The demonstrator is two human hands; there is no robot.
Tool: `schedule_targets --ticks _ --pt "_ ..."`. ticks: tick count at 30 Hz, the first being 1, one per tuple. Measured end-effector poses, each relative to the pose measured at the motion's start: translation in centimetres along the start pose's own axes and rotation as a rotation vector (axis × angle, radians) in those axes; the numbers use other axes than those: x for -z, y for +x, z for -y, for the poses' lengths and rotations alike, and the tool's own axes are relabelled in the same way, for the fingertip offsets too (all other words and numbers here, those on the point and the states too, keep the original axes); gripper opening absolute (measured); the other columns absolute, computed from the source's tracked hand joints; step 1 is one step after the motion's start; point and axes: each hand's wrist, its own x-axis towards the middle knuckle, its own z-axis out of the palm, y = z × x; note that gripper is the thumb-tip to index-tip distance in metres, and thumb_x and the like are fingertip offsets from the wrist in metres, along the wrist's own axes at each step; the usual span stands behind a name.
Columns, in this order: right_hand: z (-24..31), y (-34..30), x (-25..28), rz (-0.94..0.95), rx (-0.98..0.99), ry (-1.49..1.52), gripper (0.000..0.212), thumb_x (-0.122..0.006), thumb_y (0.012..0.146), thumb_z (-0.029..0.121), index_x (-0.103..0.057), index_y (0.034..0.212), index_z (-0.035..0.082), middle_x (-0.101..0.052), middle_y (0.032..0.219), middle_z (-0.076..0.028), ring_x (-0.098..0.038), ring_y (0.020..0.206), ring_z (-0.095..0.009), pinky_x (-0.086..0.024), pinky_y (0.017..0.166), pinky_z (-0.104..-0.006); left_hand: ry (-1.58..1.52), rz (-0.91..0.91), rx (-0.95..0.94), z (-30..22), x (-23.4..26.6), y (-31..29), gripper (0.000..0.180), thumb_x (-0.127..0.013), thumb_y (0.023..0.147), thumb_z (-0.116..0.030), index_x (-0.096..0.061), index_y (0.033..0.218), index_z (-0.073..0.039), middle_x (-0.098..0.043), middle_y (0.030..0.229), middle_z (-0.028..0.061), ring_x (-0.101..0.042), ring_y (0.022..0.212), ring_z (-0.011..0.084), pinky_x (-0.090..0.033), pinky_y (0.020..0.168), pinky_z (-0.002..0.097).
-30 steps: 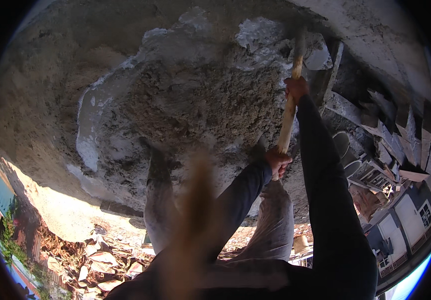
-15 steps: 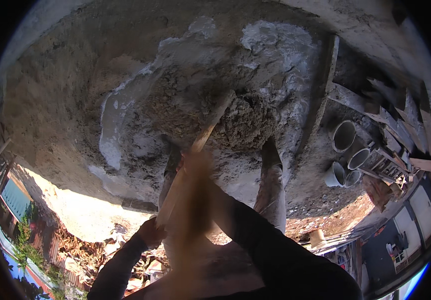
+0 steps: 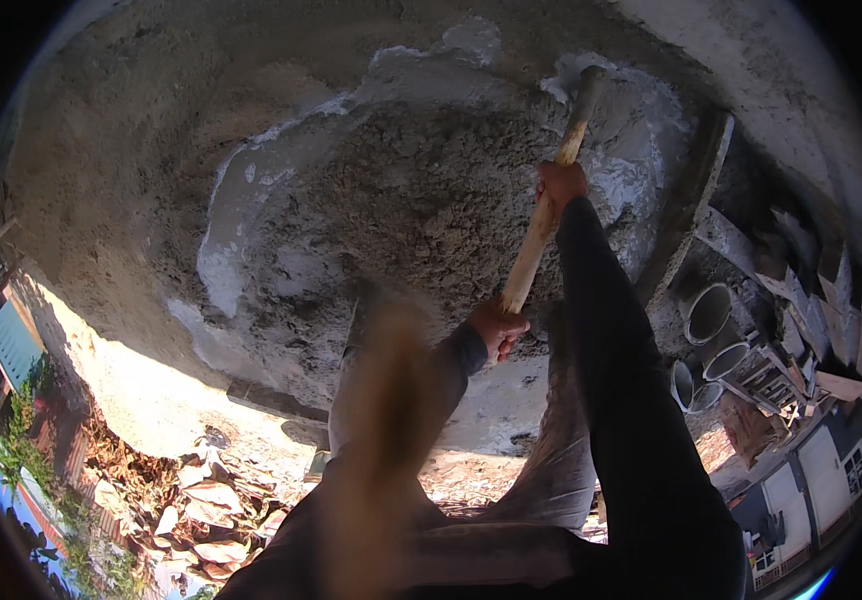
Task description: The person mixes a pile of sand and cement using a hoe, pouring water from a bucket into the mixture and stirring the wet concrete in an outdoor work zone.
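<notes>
My right hand [image 3: 563, 182] grips the upper part of a wooden tool handle [image 3: 533, 248], its arm stretched far forward. My left hand [image 3: 499, 328] is closed round the nearer end of the same handle. The handle slants away to the right, and its dark far end [image 3: 591, 85] reaches a pale wet patch [image 3: 641, 130]; the tool's working head cannot be made out. Left of my hands lies a broad heap of dark, crumbly wet mix [image 3: 431, 190], which looks like mortar or concrete. A greyish wet rim [image 3: 226, 230] curves round its left side.
Several buckets [image 3: 708, 314] stand at the right beside scrap boards [image 3: 821, 290]. A long plank [image 3: 691, 200] edges the mix on the right. Dry leaves [image 3: 211, 500] lie at lower left. A blurred brown strip [image 3: 391, 430] hangs close in front. My legs [image 3: 551, 450] stand at the near edge.
Both hands and the handle have swung forward and to the right, from near my legs to the far right of the mix. The mound between my feet now looks more spread out.
</notes>
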Motion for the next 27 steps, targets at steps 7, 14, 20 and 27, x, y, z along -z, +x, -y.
schedule_targets --ticks 7,14,20,27 --pt "-13.0 -18.1 -18.1 0.226 -0.319 0.288 0.040 -0.058 0.090 0.003 -0.035 0.123 0.006 -0.044 0.075 -0.007 -0.048 0.056 -0.019 -0.045 0.050 -0.0430 0.110 -0.253 0.185 6.7 12.8 -24.3 0.028 -0.068 0.084 -0.008 -0.053 0.108 -0.009 -0.049 0.058 0.0037 -0.046 0.040 0.0134 -0.038 0.035 0.0332" --pt "-3.6 -42.3 -24.3 0.231 -0.370 0.407 0.016 -0.061 0.094 0.018 -0.046 0.094 0.012 -0.045 0.072 -0.001 -0.047 0.060 -0.016 -0.045 0.059 -0.0388 0.927 -0.437 -0.537 8.0 15.8 -46.8 0.043 -0.068 0.074 -0.024 -0.061 0.114 -0.010 -0.068 0.078 0.0145 -0.070 0.075 0.0334 -0.057 0.070 0.0448" --pt "13.0 -42.2 -25.6 0.356 -0.102 0.218 0.024 -0.061 0.097 0.024 -0.048 0.082 0.012 -0.047 0.072 -0.001 -0.049 0.063 -0.017 -0.048 0.062 -0.0371 0.746 -0.657 -0.399 0.6 8.5 -49.2 0.041 -0.069 0.075 -0.026 -0.061 0.113 -0.014 -0.069 0.080 0.0181 -0.070 0.078 0.0362 -0.055 0.072 0.0480" --pt "26.3 -44.0 -22.8 0.646 0.029 -0.075 0.024 -0.058 0.097 0.018 -0.047 0.075 0.013 -0.048 0.068 0.000 -0.049 0.061 -0.017 -0.050 0.063 -0.0362 0.622 -0.898 -0.433 -6.2 -6.6 -52.2 0.038 -0.069 0.080 -0.031 -0.061 0.112 -0.012 -0.068 0.082 0.0225 -0.069 0.081 0.0426 -0.054 0.073 0.0530"
